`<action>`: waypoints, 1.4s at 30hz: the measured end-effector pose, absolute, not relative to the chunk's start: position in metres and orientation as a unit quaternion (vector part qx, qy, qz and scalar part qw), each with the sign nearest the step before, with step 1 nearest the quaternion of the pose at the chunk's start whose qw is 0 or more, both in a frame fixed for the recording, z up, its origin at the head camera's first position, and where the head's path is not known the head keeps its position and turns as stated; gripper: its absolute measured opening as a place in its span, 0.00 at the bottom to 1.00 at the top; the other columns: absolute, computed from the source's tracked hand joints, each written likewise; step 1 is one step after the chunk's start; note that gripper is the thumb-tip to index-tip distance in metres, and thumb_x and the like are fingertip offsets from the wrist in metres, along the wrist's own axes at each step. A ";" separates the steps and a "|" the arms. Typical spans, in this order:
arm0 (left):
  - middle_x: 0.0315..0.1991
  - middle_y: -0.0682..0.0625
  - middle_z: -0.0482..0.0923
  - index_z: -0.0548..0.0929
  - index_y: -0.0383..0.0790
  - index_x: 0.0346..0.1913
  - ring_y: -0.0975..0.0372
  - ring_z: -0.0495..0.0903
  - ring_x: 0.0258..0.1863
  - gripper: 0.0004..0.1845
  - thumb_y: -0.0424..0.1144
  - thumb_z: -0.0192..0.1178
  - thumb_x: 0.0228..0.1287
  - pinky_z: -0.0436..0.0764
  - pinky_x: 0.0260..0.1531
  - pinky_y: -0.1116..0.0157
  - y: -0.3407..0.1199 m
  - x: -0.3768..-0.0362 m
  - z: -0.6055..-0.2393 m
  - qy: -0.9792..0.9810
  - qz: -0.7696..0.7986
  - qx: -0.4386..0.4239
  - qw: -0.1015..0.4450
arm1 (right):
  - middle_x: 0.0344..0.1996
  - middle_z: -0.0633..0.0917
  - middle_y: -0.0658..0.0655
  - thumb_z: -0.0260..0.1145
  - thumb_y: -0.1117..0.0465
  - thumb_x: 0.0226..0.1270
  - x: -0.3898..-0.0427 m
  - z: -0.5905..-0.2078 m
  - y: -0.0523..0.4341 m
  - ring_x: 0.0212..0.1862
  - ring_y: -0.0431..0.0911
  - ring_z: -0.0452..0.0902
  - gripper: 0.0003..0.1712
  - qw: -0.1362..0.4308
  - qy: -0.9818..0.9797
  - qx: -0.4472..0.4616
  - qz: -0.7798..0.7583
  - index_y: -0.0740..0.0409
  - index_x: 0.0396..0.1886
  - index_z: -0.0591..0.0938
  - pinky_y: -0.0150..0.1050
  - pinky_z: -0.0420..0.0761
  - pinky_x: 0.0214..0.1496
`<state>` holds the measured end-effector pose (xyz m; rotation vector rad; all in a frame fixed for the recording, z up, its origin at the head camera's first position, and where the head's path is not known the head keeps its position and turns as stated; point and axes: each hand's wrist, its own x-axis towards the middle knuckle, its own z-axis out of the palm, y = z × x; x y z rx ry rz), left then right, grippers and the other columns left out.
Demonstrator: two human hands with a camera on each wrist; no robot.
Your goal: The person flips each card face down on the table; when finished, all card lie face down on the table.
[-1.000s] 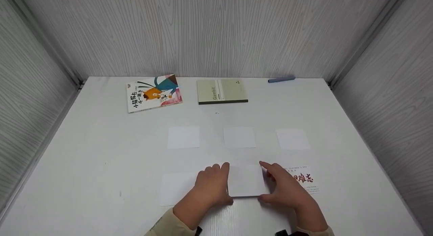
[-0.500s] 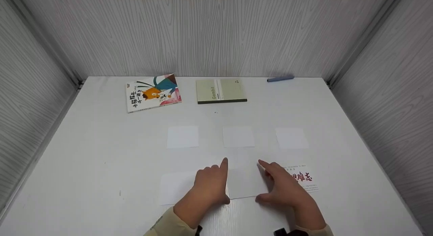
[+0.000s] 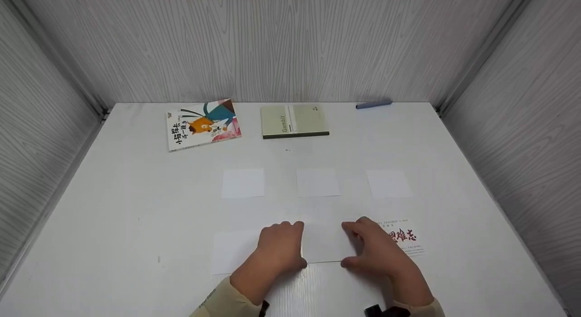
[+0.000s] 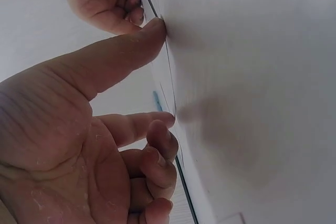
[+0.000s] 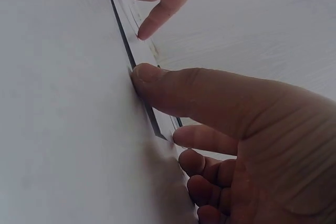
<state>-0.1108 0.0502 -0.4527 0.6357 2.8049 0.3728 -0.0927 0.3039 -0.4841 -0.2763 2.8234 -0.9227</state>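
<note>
White card [image 3: 324, 244] pinched at side edges by left hand [image 3: 279, 244] and right hand [image 3: 379, 251].

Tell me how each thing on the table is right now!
White paper stack: flat, gripped at both sides.
Left hand: fingers curled on the stack's left edge.
Right hand: thumb and fingers on its right edge.
Colourful picture book: closed, flat.
Pale green notebook: closed.
Blue pen: lying by the wall.

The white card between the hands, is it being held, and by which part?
Yes: the left hand and right hand pinch the white card by its left and right edges.
</note>
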 end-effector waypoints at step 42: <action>0.40 0.51 0.80 0.86 0.44 0.53 0.59 0.77 0.41 0.39 0.63 0.85 0.40 0.76 0.47 0.55 0.223 -0.125 -0.454 0.957 0.074 0.257 0.109 | 0.58 0.77 0.61 0.92 0.59 0.39 -0.102 -0.469 0.466 0.55 0.55 0.70 0.59 0.129 0.932 -0.030 -0.338 0.53 0.76 0.76 0.49 0.73 0.59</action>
